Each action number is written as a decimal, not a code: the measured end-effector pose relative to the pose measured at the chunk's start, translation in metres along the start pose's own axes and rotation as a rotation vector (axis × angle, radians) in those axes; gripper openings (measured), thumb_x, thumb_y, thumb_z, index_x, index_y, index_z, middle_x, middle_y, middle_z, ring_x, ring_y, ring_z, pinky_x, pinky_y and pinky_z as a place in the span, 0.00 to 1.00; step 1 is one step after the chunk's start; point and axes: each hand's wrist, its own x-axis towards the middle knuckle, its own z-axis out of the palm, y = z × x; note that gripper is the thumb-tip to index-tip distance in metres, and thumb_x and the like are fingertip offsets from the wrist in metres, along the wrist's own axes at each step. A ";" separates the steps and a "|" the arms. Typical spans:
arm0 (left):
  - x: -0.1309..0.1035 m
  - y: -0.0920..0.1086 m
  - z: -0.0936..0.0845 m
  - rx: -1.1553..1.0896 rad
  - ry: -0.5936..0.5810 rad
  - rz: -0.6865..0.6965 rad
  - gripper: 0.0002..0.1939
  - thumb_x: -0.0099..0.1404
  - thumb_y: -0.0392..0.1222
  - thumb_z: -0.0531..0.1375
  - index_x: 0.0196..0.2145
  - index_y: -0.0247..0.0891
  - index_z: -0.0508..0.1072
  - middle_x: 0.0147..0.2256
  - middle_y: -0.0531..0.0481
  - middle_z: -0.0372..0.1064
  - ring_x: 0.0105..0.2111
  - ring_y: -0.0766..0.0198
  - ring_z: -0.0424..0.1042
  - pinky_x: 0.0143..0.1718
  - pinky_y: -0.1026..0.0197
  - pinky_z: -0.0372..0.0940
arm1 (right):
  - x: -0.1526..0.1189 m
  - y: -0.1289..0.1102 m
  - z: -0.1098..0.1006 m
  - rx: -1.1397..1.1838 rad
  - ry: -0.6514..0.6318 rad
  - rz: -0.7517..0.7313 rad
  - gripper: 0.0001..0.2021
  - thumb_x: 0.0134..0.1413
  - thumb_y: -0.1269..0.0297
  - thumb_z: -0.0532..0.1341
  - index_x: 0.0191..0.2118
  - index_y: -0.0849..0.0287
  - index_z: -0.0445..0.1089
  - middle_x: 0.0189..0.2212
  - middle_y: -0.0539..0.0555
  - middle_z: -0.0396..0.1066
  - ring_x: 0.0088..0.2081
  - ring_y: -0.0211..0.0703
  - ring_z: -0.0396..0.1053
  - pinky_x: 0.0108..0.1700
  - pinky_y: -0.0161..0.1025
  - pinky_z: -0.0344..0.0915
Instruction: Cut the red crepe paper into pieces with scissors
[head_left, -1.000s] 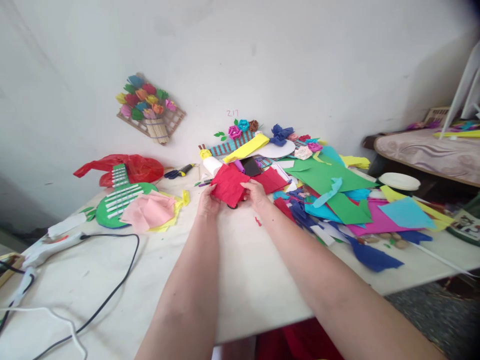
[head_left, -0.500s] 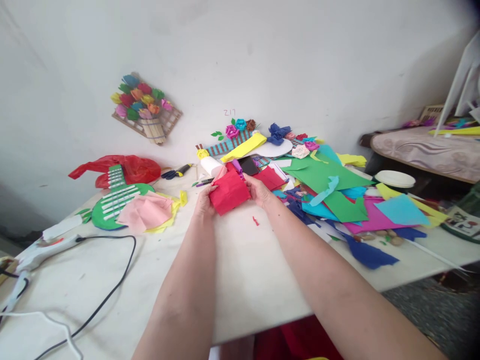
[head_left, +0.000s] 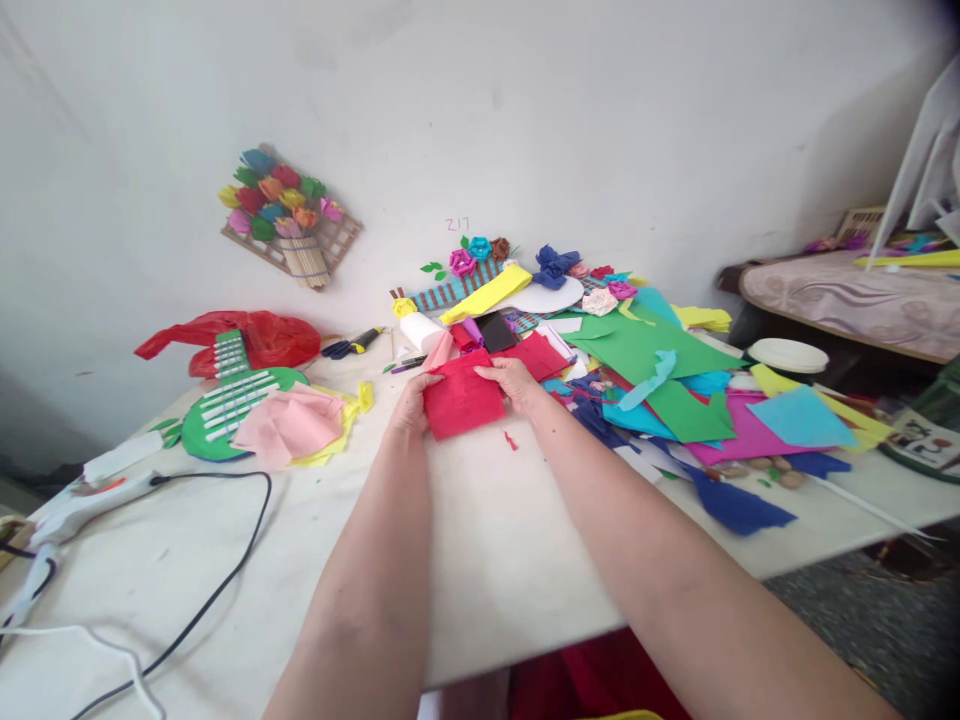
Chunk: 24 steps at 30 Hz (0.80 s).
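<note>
A square of red crepe paper (head_left: 463,402) is held up over the table between my two hands. My left hand (head_left: 412,403) pinches its left edge, the thumb on the near face. My right hand (head_left: 511,383) grips the upper right part, with thumb and fingers closed on it. Behind the paper I cannot see the rest of the fingers. A small red scrap (head_left: 511,440) lies on the table just right of the paper. More red paper (head_left: 534,354) lies beyond my right hand.
To the left are a green guitar-shaped craft (head_left: 196,428), pink paper (head_left: 289,425), pliers (head_left: 363,342) and a glue gun (head_left: 97,508) with a black cord. Green sheets (head_left: 637,345) and blue scraps (head_left: 742,505) cover the right side. A bottle (head_left: 930,425) stands far right.
The red paper has turned to lie more level and shifted slightly right. My right hand has moved a little left along its upper edge, its thumb now over the paper.
</note>
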 end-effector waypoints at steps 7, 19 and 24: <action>-0.001 0.008 -0.004 -0.165 -0.088 0.002 0.20 0.61 0.52 0.54 0.38 0.29 0.71 0.27 0.43 0.73 0.28 0.60 0.74 0.36 0.57 0.69 | 0.010 0.007 0.000 0.144 0.158 -0.153 0.09 0.36 0.67 0.67 0.29 0.63 0.72 0.23 0.50 0.74 0.25 0.38 0.70 0.30 0.35 0.66; -0.014 -0.006 0.014 -0.176 -0.316 0.028 0.23 0.61 0.57 0.54 0.44 0.37 0.70 0.40 0.42 0.73 0.46 0.56 0.71 0.47 0.51 0.65 | 0.017 0.015 0.012 0.158 0.411 -0.236 0.09 0.42 0.60 0.63 0.29 0.60 0.69 0.17 0.45 0.66 0.20 0.34 0.61 0.22 0.31 0.59; -0.008 -0.015 0.021 -0.074 -0.188 0.039 0.16 0.60 0.38 0.59 0.47 0.37 0.68 0.43 0.43 0.73 0.43 0.58 0.72 0.48 0.56 0.66 | 0.017 0.021 0.016 0.086 0.434 -0.292 0.09 0.43 0.58 0.61 0.26 0.59 0.66 0.15 0.43 0.61 0.20 0.33 0.58 0.22 0.30 0.55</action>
